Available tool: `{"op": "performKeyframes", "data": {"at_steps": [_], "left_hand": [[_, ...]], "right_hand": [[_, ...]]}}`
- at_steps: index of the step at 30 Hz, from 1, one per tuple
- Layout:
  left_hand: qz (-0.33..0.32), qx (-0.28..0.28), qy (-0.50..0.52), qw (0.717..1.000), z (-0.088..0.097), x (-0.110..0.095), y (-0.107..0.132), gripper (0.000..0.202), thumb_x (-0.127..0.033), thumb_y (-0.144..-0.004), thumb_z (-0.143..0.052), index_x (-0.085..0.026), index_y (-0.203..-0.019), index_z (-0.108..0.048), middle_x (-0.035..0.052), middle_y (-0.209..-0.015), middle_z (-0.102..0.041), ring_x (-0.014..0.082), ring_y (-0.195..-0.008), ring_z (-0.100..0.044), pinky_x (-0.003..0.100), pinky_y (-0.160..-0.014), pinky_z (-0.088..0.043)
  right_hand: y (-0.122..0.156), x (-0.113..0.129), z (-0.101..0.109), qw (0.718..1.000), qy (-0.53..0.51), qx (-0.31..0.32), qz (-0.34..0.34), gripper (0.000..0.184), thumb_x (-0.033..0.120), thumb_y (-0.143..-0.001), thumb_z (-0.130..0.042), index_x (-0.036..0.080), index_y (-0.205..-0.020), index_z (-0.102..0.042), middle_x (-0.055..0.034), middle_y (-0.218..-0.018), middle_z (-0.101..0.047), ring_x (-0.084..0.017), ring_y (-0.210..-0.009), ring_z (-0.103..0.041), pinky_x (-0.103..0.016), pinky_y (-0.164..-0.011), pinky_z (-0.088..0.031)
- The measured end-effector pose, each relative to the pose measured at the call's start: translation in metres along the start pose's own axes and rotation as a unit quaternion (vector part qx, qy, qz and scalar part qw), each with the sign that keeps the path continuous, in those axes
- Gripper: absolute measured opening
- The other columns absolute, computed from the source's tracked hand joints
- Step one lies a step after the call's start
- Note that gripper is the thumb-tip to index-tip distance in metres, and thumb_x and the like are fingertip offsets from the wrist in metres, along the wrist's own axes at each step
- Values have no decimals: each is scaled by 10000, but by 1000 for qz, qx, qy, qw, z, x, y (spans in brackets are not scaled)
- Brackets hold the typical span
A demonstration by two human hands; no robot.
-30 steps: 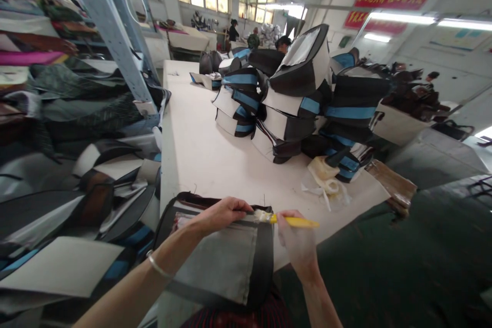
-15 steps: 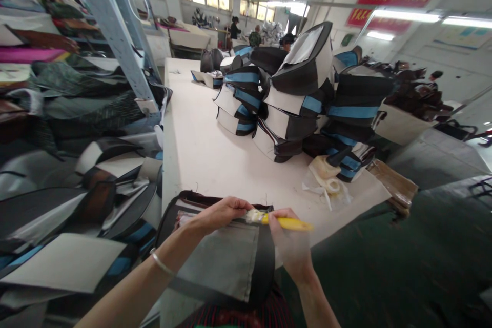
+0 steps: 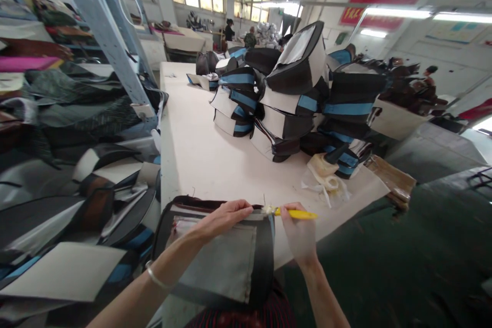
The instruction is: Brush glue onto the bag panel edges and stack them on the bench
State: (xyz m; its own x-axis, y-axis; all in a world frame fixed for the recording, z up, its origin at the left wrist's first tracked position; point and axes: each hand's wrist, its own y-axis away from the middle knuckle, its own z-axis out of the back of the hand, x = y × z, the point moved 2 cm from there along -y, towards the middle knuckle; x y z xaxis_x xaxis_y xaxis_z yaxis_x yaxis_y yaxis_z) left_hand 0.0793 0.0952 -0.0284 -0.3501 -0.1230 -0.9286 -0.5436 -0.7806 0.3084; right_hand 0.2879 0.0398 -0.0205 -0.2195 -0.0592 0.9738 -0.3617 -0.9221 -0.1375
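Your left hand [image 3: 220,221] lies flat and open across the top edge of a black-bordered seat-cover panel [image 3: 215,266], with the fingers together and nothing pinched between them. A metal bangle [image 3: 156,278] sits on that wrist. Your right hand [image 3: 300,233] is closed around a yellow-handled brush [image 3: 295,213], holding it near the bristles with the handle sticking out to the right. The pale, clogged bristles [image 3: 268,210] touch the panel's top edge, just beyond your left fingertips.

The panel lies directly under both hands, at the near end of a long white-topped work table [image 3: 192,164]. It has a wide black band down its right side and a dull grey fabric face with a slightly rumpled surface. A dark maroon binding runs along its upper edge, and a patch of pale lining shows at the upper left, just below your left wrist.

Ahead of your right hand, a plastic bag [image 3: 325,184] with cream-coloured material lies on the table, with a brown cardboard sheet [image 3: 390,174] beyond it on the right. Farther ahead rise stacks of black, white and blue seat covers [image 3: 277,107]. To the left of your left arm, more covers [image 3: 77,205] lie heaped beside a steel rack upright [image 3: 103,36].
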Motion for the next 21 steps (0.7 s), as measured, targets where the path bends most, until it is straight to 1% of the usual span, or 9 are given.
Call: {"op": "performKeyframes", "data": {"at_steps": [2,5,8,10,13,15,16,19,21], "left_hand": [[-9,-46,-107,993,-9,-9,0,460,-624,-813,-518,-191,-896,-649,-1,-755,-613,200,-778,-539,296,-716,-378],[-22,-126,-220,967,-32,-24,0,485,-663,-743,-581,-200,-863,-661,23,-779,-669,241,-818,-587,375,-836,-357],[-21,-187,-268,945,-52,-32,-3,440,-621,-713,-626,-203,-832,-695,56,-782,-689,269,-839,-609,424,-884,-329],[-10,-199,-264,944,-59,-31,-6,335,-518,-718,-647,-207,-821,-717,61,-789,-687,269,-850,-608,418,-879,-333],[12,-161,-191,968,-58,-21,-12,248,-388,-701,-656,-196,-840,-728,28,-758,-671,239,-796,-601,372,-828,-368],[21,-119,-108,987,-54,-14,-15,225,-360,-682,-666,-183,-810,-720,6,-706,-641,219,-749,-588,333,-765,-395],[14,-99,-61,993,-52,-12,-15,203,-348,-667,-681,-178,-771,-712,6,-721,-636,216,-764,-585,317,-753,-404],[-42,-46,69,996,-47,-10,-12,160,-299,-627,-738,-164,-698,-689,36,-923,-653,223,-923,-579,289,-826,-414],[-48,-18,138,989,-46,-10,-9,173,-281,-631,-759,-159,-739,-699,51,-1005,-657,219,-949,-582,283,-842,-422]], "right_hand": [[-4,-9,5,999,-41,-19,-27,288,465,-793,-675,194,-800,-581,54,-529,-484,-109,-455,-416,-213,-417,-297],[-7,-22,14,992,-102,-38,-61,329,493,-788,-676,209,-849,-522,99,-464,-412,-84,-363,-329,-194,-359,-220],[-5,-29,23,984,-154,-48,-80,332,462,-769,-710,207,-859,-518,96,-473,-419,-73,-367,-334,-187,-364,-219],[-2,-31,25,979,-180,-44,-89,322,448,-769,-717,205,-859,-526,89,-487,-426,-72,-380,-351,-187,-373,-232],[1,-34,24,973,-206,-18,-107,324,448,-759,-727,204,-847,-534,81,-490,-438,-79,-378,-370,-190,-369,-244],[0,-38,22,970,-213,2,-118,318,443,-758,-730,200,-839,-541,78,-483,-440,-81,-370,-367,-191,-364,-238],[-2,-41,21,970,-213,5,-120,312,434,-758,-733,198,-836,-544,80,-481,-436,-79,-371,-360,-189,-365,-231],[-7,-48,22,972,-208,-9,-110,290,400,-763,-745,195,-825,-549,89,-483,-416,-66,-393,-349,-174,-383,-216],[-7,-49,22,973,-208,-20,-98,277,397,-785,-732,201,-832,-542,93,-498,-413,-63,-410,-355,-169,-398,-226]]}}
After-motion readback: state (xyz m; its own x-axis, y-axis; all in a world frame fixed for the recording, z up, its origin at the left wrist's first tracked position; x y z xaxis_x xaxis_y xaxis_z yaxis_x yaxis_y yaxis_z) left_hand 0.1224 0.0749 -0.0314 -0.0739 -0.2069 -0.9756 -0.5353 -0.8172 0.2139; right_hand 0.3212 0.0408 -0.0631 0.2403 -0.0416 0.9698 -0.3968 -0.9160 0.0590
